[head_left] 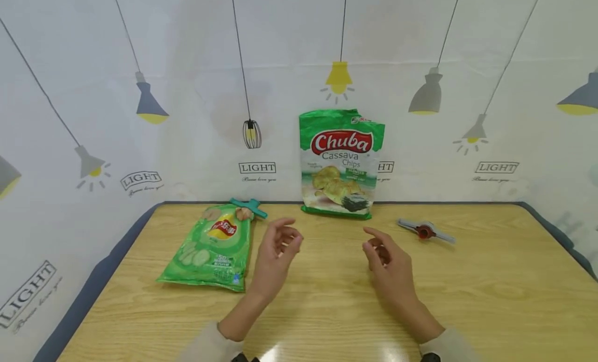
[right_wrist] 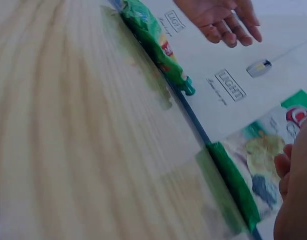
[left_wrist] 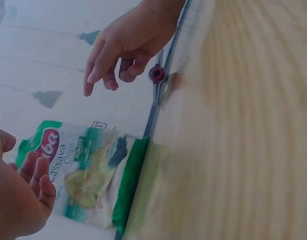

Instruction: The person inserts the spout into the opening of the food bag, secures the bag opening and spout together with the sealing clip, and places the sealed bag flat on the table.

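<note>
Both hands hover over the table, apart from each other, with fingers loosely bent and nothing held. My left hand [head_left: 275,255] is just right of a green chip bag [head_left: 210,247] that lies flat, a teal bag clip [head_left: 249,207] at its top corner. Right of the middle is my right hand [head_left: 390,266], nearest to a grey metal squeezer with a red part [head_left: 426,230]. Behind and between the hands, a green and white cassava chips bag [head_left: 343,164] stands upright against the back wall, its top right corner torn. In the left wrist view, this cassava chips bag [left_wrist: 93,175] shows beyond the left hand [left_wrist: 21,195].
The wooden table [head_left: 327,299] reaches back to a pale fabric wall [head_left: 201,92] printed with hanging lamps. Dark blue edging [head_left: 117,253] runs along the table's sides and back. Light-coloured sleeves [head_left: 212,344] cover the forearms.
</note>
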The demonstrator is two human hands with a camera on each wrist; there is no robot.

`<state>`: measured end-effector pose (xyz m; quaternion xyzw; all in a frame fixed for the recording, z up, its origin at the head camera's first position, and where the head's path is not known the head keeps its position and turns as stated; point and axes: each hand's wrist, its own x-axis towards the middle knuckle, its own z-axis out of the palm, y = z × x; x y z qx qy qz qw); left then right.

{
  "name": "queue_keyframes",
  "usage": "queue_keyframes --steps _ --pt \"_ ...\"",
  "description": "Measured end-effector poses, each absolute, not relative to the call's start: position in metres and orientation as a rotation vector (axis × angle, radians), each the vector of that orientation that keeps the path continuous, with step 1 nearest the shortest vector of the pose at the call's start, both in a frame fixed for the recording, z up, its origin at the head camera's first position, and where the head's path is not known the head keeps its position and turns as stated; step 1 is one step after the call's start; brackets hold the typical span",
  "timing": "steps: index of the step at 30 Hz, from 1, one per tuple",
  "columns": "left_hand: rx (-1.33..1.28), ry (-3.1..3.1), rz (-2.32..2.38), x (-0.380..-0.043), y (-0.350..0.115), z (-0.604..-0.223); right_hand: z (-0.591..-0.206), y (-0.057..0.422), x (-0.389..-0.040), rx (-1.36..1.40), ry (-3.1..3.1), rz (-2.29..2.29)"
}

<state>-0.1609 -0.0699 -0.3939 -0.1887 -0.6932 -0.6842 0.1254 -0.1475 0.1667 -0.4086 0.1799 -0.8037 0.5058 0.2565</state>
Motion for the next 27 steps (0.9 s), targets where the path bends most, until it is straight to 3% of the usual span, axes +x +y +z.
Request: queue_keyframes --steps 11,27 --pt "-0.494 -2.163 -2.29 -0.164 -0.028 -0.423 -0.452 0.249 -0.155 0.262 -2.161 1.192" --pt "-0.622 -2.202 -2.417 -0.177 -0.018 -0.447 -0.457 0.32 -0.176 -0.09 -2.243 0.961"
